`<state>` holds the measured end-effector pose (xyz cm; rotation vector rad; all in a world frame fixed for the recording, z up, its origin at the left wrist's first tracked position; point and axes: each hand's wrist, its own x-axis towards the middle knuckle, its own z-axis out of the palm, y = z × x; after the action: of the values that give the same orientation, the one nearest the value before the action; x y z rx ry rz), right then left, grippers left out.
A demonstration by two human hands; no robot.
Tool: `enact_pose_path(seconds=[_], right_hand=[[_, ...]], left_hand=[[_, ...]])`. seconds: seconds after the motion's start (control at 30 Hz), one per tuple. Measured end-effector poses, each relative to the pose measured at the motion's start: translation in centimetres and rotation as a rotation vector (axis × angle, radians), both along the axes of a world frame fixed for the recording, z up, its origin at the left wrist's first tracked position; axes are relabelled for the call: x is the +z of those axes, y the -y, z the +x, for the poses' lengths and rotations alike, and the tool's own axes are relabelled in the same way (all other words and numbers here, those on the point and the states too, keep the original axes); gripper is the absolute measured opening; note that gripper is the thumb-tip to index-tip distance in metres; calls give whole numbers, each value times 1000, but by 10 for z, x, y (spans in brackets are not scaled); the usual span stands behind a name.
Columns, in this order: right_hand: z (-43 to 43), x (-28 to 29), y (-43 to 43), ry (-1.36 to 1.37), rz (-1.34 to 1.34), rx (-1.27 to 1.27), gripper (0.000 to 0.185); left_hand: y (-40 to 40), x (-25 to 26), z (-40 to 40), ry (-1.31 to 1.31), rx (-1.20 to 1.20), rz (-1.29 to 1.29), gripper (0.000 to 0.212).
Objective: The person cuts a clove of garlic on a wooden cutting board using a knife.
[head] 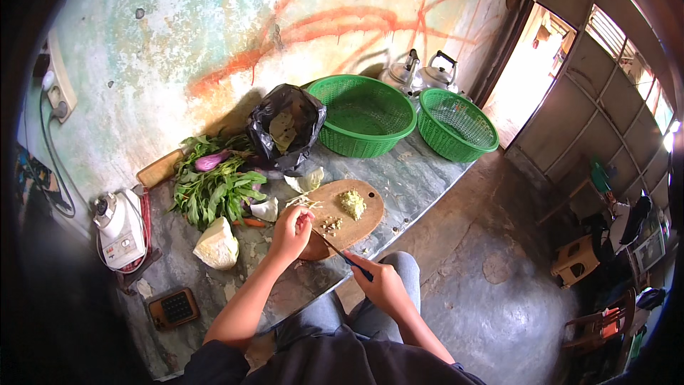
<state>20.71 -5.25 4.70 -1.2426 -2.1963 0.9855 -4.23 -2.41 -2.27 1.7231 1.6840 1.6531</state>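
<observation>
A knife with a dark blue handle is gripped in my right hand, its blade slanting over the near left of an oval wooden cutting board. My left hand is curled at the board's left edge; whether its fingers hold something cannot be told. Beside it on the board lie pale thin stalks. Small chopped pieces are scattered at the board's middle, and a heap of finely chopped pale green vegetable sits further right. Pale cabbage leaves lie at the board's far left edge.
Left of the board are a cut cabbage, leafy greens, a purple eggplant and a carrot. Behind stand a black plastic bag and green baskets. A phone lies near left on the grey counter.
</observation>
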Motion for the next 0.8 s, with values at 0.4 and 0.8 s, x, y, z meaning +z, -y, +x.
enact_pose_path(seconds=[0.4,0.8], right_hand=[[11,-18,-43,-106,77,-100,34],[16,-9,-45,113,353,-186,49]], left_hand=[[4,9,10,-142,-1,-29,11],[-1,32,56,-714,-134,-161,52]])
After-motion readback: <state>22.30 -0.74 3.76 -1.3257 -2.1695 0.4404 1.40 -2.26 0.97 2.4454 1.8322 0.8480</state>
